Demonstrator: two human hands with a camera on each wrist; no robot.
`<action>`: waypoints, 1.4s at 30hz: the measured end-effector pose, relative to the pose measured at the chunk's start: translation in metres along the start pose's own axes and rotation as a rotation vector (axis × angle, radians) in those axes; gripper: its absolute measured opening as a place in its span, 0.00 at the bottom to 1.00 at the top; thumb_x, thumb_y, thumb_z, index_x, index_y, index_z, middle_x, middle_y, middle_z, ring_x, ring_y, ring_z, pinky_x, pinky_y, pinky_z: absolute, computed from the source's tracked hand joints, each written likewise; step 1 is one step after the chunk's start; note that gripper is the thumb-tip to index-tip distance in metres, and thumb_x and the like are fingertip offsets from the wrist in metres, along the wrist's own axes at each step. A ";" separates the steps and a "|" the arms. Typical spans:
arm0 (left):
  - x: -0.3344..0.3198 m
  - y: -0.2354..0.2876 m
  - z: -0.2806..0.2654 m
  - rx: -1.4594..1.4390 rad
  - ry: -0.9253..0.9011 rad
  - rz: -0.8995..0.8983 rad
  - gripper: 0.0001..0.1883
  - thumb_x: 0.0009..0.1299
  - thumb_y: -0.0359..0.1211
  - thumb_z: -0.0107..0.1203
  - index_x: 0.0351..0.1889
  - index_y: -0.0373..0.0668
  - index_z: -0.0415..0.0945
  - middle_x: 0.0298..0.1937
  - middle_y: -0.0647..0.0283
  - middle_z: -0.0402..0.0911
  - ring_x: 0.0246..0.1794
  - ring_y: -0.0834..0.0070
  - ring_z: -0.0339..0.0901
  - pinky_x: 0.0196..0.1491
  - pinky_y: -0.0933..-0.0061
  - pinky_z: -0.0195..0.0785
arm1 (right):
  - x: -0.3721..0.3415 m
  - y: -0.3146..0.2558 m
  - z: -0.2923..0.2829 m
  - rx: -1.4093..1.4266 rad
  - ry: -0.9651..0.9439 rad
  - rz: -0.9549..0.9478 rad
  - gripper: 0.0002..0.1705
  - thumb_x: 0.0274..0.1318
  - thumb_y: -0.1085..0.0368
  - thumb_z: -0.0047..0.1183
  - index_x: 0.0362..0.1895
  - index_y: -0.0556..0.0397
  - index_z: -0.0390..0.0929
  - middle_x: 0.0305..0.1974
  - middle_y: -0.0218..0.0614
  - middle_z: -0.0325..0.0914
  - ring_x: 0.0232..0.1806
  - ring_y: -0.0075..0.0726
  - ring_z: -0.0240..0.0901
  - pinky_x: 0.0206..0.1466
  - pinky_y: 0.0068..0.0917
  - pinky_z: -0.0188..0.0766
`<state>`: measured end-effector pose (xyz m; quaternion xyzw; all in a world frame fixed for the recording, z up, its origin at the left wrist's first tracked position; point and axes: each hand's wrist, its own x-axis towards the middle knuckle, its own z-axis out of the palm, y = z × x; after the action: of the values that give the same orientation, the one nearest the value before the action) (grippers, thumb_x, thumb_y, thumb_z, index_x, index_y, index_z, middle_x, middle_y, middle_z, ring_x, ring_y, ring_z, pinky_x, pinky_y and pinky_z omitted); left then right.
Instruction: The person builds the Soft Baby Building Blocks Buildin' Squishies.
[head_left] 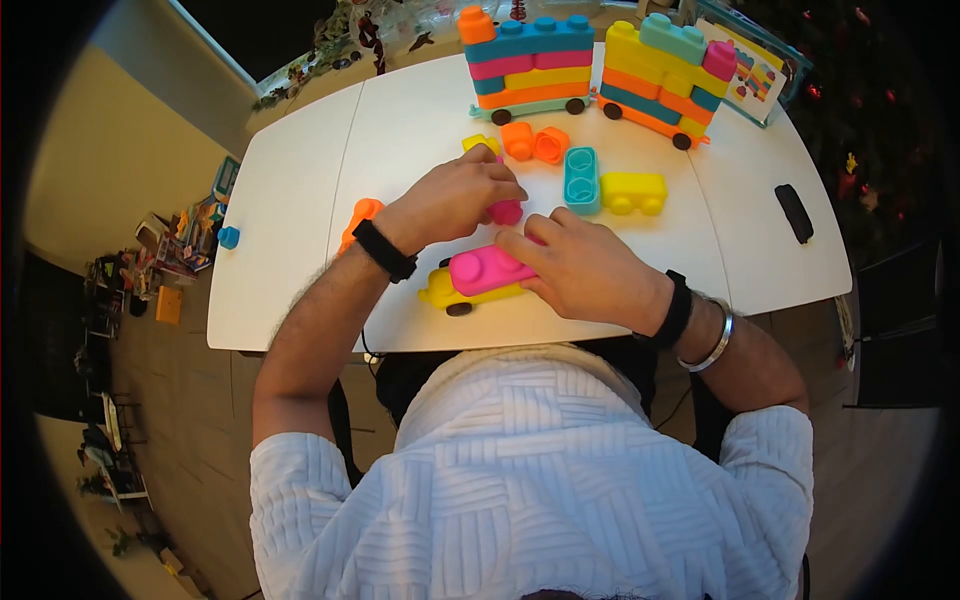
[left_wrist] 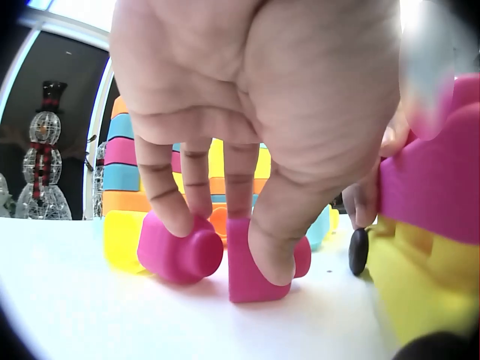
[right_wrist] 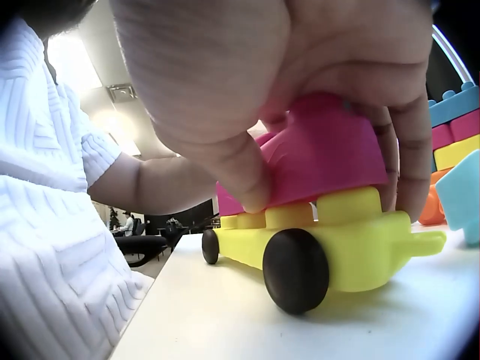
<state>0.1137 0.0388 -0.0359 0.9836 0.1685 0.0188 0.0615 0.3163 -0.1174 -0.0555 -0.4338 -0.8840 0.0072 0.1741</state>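
My right hand [head_left: 600, 265] grips a long pink block [head_left: 485, 270], its thumb and fingers on either side. That block sits over the studs of a yellow wheeled base [right_wrist: 352, 262] with black wheels, slightly raised and tilted in the right wrist view. Farther up the table, my left hand [head_left: 455, 200] pinches a small pink block [left_wrist: 251, 274], the thumb at its near face and fingers behind it. A second small pink block [left_wrist: 176, 251] lies beside it on the table, one fingertip against it. A yellow block [head_left: 480, 143] stands just past the left hand.
Two wheeled stacks of coloured blocks, one left [head_left: 530, 70] and one right [head_left: 660, 85], stand at the back. Loose orange blocks [head_left: 535, 143], a teal block [head_left: 581, 180] and a yellow block [head_left: 634, 192] lie in front. A black case [head_left: 794, 213] rests at right, an orange block [head_left: 360, 215] at left.
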 end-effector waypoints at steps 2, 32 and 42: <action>-0.001 0.003 -0.008 0.003 -0.017 -0.016 0.28 0.59 0.25 0.74 0.61 0.48 0.84 0.62 0.64 0.86 0.65 0.55 0.77 0.68 0.58 0.74 | -0.001 0.000 0.000 -0.034 0.020 0.026 0.34 0.59 0.61 0.69 0.69 0.46 0.72 0.49 0.41 0.79 0.46 0.53 0.80 0.45 0.42 0.80; -0.108 0.074 -0.005 -0.311 0.130 -0.284 0.33 0.62 0.23 0.74 0.66 0.35 0.75 0.57 0.49 0.86 0.54 0.54 0.87 0.57 0.59 0.79 | 0.003 0.004 0.001 0.027 -0.143 0.073 0.32 0.59 0.53 0.72 0.61 0.51 0.72 0.48 0.47 0.80 0.43 0.59 0.84 0.43 0.47 0.82; -0.084 0.011 -0.060 -0.447 -0.327 -0.107 0.44 0.61 0.35 0.81 0.76 0.38 0.73 0.68 0.52 0.84 0.56 0.57 0.86 0.59 0.57 0.80 | 0.001 0.005 0.005 0.030 -0.116 0.075 0.34 0.57 0.52 0.74 0.61 0.50 0.73 0.48 0.46 0.81 0.44 0.58 0.85 0.42 0.46 0.82</action>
<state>0.0348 0.0072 0.0238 0.9254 0.1996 -0.1069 0.3040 0.3182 -0.1126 -0.0604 -0.4630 -0.8754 0.0520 0.1288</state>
